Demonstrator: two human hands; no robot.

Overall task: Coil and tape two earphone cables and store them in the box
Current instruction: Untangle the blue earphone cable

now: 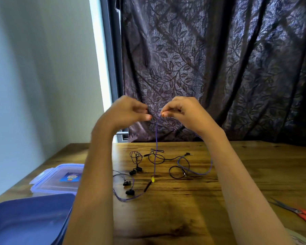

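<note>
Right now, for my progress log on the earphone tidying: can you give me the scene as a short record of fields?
right hand: pinches the purple cable, raised above the table
left hand: raised beside it, fingers curled; grip unclear
purple cable: hangs to the table, uncoiled
black earphones: loose on the table
box: open, near left
lid: behind box
scissors: far right

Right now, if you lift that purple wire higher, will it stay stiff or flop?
Probably floppy: the purple cable hangs limp from the fingers of the right hand and curves loosely on the table. Likely light, since a fingertip pinch holds it up. It might snag the black cable it crosses.
</note>
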